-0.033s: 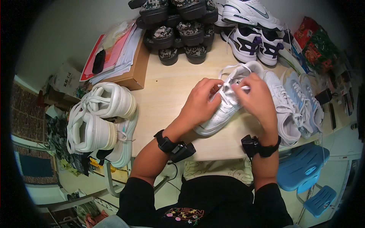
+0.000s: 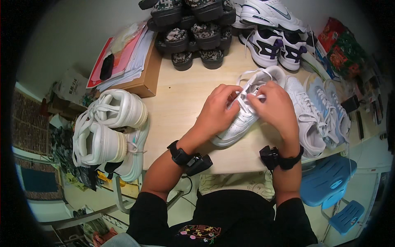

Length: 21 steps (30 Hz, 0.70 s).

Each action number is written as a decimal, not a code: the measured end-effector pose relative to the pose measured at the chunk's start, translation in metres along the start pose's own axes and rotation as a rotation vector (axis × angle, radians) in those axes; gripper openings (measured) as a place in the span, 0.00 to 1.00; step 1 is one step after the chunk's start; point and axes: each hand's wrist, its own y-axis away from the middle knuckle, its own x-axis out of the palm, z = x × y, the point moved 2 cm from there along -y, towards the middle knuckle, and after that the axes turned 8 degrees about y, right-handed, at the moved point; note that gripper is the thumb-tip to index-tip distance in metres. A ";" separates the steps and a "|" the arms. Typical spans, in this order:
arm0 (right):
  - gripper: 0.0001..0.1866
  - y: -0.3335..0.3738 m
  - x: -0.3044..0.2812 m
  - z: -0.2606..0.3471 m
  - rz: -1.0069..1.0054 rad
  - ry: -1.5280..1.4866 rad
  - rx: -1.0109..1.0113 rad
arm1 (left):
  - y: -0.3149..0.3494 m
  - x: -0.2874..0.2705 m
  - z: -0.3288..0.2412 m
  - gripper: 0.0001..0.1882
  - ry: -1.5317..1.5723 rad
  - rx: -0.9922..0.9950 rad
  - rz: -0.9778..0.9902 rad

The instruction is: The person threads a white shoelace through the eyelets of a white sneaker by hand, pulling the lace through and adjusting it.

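"So, what's closest?"

"Past the near edge of the table, a black strap on each wrist. Then the white shoe, right of the table's middle, upright, toe towards the person, heel pointing away."

"And the hands?"

"Both at the laces. The left hand is curled at the eyelets; whether it pinches a strand, I can't tell. The right hand seems to have thumb and forefinger closed on one."

"How would it handle?"

"Fairly light, I'd judge. The sole should be stiff, the tongue and collar softer. I'd steady it by the sides or heel and take laces near their ends; they're limp and could slip. Nothing fragile."

"Beyond that?"

"Other shoes in a row just beside it on the right, then the purple-trimmed sneakers, and camouflage slippers stacked at the back."
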 end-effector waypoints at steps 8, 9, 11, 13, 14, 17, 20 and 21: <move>0.12 -0.005 0.009 -0.003 0.043 0.019 -0.094 | 0.002 0.004 0.005 0.15 0.031 0.010 -0.030; 0.12 -0.005 0.009 -0.005 0.000 -0.058 -0.126 | 0.002 0.004 0.005 0.15 0.050 0.000 -0.034; 0.12 -0.003 0.007 -0.008 0.022 -0.145 -0.058 | 0.001 0.004 0.005 0.15 0.028 0.021 -0.042; 0.11 -0.002 0.008 -0.012 0.045 -0.233 0.009 | 0.001 0.003 0.006 0.15 0.004 0.041 -0.051; 0.10 -0.004 0.013 -0.018 0.121 -0.402 0.059 | 0.002 0.004 0.006 0.15 0.001 0.040 -0.050; 0.10 -0.006 0.009 -0.012 0.221 -0.477 0.135 | 0.001 0.004 0.006 0.15 0.000 0.043 -0.048; 0.11 -0.006 -0.005 0.001 0.283 -0.288 0.119 | 0.002 0.005 0.005 0.14 0.008 0.037 -0.046; 0.13 -0.007 -0.007 0.004 0.322 -0.194 0.070 | 0.003 0.005 0.005 0.14 0.009 0.027 -0.051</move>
